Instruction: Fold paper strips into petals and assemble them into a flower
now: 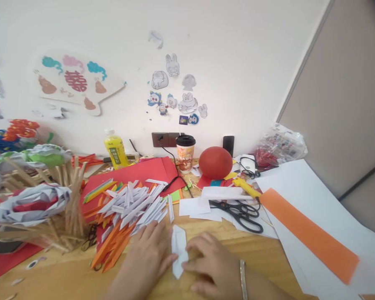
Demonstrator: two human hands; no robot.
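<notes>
A small folded white paper (179, 249) with pointed ends lies on the wooden table between my hands. My left hand (151, 248) rests palm down with its fingers stretched out, and its thumb touches the paper's left edge. On the other side, my right hand (211, 262), with a bracelet at the wrist, bends its fingers onto the paper's right edge and lower part. Just beyond my left hand is a heap of folded white paper pieces (133, 202). Folded orange pieces (115, 246) lie left of that hand.
Black scissors (242, 214) lie on white paper sheets beside a yellow-handled tool (246, 187). A lidded cup (185, 154), a red balloon (215, 162) and a yellow bottle (115, 150) stand at the back. Wooden sticks (73, 200) crowd the left; an orange strip (311, 235) lies right.
</notes>
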